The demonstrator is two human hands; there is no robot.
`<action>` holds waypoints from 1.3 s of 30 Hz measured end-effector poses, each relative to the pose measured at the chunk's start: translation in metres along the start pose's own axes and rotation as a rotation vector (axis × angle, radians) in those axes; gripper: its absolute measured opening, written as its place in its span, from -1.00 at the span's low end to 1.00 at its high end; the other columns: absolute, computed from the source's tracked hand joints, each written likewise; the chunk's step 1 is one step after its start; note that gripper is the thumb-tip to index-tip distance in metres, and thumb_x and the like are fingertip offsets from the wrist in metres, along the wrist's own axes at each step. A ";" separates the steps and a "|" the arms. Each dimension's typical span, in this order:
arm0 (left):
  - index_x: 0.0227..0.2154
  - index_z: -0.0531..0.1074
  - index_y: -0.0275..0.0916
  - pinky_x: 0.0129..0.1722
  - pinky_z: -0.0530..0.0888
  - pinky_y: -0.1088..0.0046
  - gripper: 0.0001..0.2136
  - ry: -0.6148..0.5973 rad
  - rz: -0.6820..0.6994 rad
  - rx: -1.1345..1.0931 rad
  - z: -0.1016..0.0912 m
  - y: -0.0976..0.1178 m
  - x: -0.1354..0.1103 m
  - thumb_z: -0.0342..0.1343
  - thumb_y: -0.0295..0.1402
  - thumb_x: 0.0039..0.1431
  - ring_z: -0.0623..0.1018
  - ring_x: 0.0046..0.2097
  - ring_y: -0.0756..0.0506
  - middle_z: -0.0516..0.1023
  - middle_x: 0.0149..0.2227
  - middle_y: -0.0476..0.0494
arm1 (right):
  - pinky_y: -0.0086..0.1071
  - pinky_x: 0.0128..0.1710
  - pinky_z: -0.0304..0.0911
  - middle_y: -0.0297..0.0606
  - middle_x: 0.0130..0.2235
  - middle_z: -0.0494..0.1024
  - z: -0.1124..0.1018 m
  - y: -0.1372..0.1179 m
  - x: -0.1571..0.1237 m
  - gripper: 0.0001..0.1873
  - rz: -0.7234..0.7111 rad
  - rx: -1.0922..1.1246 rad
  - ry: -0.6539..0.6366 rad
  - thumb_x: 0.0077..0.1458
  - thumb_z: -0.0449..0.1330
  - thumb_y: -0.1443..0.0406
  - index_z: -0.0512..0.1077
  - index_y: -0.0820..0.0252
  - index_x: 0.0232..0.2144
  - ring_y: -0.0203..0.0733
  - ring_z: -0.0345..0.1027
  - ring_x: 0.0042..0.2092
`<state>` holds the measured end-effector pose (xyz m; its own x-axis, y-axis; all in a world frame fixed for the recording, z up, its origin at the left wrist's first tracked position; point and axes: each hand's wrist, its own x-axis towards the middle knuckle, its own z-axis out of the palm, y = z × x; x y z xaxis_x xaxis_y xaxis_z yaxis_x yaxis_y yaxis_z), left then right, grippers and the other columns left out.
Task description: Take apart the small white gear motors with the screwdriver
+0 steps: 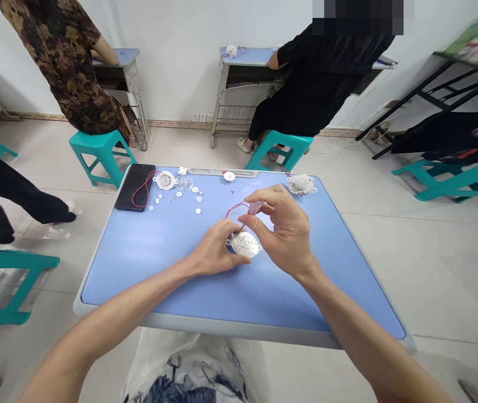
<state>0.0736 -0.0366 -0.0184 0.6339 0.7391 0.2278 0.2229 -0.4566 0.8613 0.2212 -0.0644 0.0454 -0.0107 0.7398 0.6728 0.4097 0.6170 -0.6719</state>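
Note:
On the blue desk, my left hand (218, 246) grips a round white plastic housing (245, 244) with small side lugs, fingers at its left edge and thumb along its near side. A red wire (235, 207) loops up behind it. My right hand (285, 229) pinches a small screwdriver (256, 208) with a translucent pinkish handle. Its thin dark shaft slants down to the left edge of the housing; whether the tip sits in a screw is hidden by my fingers.
Toward the desk's far left lie a black phone (135, 187), an opened housing (165, 179), a clear cover (184, 183) and several small white gears (198, 198). A white disc (229, 176) lies by the pen groove; another housing (301, 183) is far right. Two people sit on teal stools ahead.

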 end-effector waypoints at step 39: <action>-0.31 0.37 -0.24 -0.23 0.36 0.35 -0.64 0.008 -0.003 0.028 0.001 -0.001 0.001 0.39 -0.27 -0.12 0.40 -0.23 -0.11 0.43 -0.32 -0.04 | -0.28 -0.31 0.39 -0.35 -0.35 0.46 0.001 -0.010 0.002 -0.73 -0.013 -0.171 0.069 0.14 0.23 0.39 0.53 -0.04 -0.14 -0.24 0.37 -0.35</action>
<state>0.0744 -0.0358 -0.0197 0.6273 0.7442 0.2293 0.2451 -0.4682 0.8490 0.2156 -0.0687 0.0535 0.0427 0.7083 0.7046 0.5591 0.5675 -0.6044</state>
